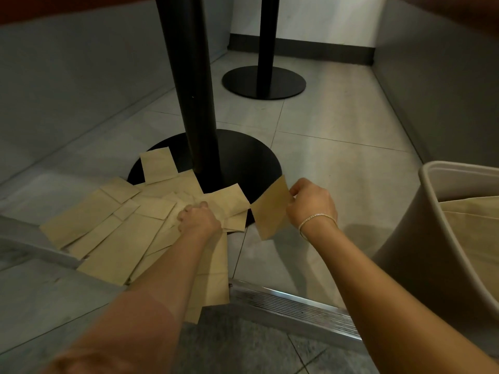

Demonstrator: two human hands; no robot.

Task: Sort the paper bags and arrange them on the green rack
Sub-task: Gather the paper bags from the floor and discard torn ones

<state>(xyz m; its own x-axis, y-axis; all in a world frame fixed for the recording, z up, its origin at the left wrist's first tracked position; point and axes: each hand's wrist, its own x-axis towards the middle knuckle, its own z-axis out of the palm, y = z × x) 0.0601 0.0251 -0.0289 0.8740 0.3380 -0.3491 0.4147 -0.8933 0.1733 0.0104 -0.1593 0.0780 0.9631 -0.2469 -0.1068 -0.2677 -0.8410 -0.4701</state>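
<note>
Brown paper bags on the floor

We see flat paper bags (113, 238) fanned overlapping by the pole base; one small bag (270, 211) is lifted.

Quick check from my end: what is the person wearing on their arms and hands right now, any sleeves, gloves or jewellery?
Both forearms are bare, with no sleeves or gloves in view. The right hand has a thin, light-coloured chain bracelet at the wrist. The left hand shows no jewellery that I can see.
</note>
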